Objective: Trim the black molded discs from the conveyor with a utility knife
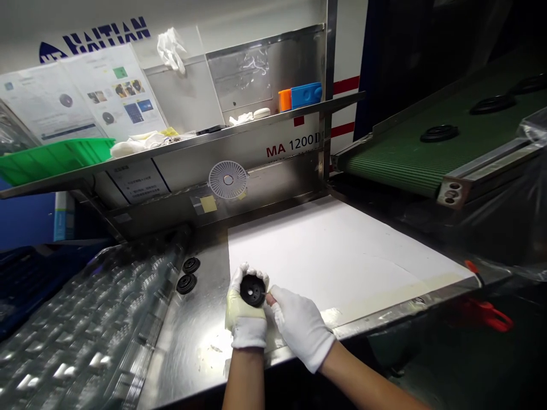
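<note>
My left hand (247, 316), in a white glove with a yellowish patch, is closed around a black round plastic part (252, 290). The part's face, with a hole in its middle, is turned up towards me. At the part's right edge is my right hand (299, 324), also gloved in white, its fingers pinched together. A small reddish-brown tip shows at the pinch; whether it is a bare fingertip or a tool I cannot tell. Two more black round parts (187, 283) lie on the metal table (192, 336) to the left of my hands.
A white sheet (316, 250) covers the table's right side. Clear plastic blister trays (85, 319) stand at left. Beyond, a shelf holds a green bin (60, 159); a small fan (228, 180) is below it. Black parts lie on the green conveyor (397, 156). Red-handled scissors (491, 316) hang at right.
</note>
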The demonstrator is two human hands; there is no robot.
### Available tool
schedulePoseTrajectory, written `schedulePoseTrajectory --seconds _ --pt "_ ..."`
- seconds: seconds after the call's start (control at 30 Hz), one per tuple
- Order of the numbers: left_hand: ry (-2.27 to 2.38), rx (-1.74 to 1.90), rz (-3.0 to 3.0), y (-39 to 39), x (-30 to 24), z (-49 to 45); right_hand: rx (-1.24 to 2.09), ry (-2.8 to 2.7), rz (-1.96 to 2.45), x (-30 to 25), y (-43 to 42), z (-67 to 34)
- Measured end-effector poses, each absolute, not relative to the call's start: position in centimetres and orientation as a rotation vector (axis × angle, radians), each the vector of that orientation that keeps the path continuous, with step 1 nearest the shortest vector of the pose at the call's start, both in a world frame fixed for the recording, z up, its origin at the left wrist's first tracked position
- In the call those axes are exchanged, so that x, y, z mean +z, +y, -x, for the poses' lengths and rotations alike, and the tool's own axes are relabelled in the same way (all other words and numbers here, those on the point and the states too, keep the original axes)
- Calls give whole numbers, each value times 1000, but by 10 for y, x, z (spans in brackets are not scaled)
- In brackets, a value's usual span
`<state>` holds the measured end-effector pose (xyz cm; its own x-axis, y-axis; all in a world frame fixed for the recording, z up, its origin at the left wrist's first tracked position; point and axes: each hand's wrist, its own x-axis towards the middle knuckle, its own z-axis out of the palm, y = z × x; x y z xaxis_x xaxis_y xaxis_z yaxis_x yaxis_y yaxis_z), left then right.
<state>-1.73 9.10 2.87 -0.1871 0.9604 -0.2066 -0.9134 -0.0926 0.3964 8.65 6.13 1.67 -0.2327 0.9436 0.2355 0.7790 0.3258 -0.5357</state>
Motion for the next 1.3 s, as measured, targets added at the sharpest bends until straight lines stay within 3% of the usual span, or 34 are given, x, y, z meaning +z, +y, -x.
schedulePoseTrajectory --seconds 0.7,0.93,1.2,1.3 --pt "721 1885 -334 83 28 19 426 -2146 1439 21 49 -79" --pt "566 1534 -330 76 29 35 400 -2133 1430 17 54 -82" --pt "568 1839 -160 83 30 23 381 -2105 1439 16 46 -70" --pt "581 1797 -240 76 30 27 389 -2114 1405 18 45 -70"
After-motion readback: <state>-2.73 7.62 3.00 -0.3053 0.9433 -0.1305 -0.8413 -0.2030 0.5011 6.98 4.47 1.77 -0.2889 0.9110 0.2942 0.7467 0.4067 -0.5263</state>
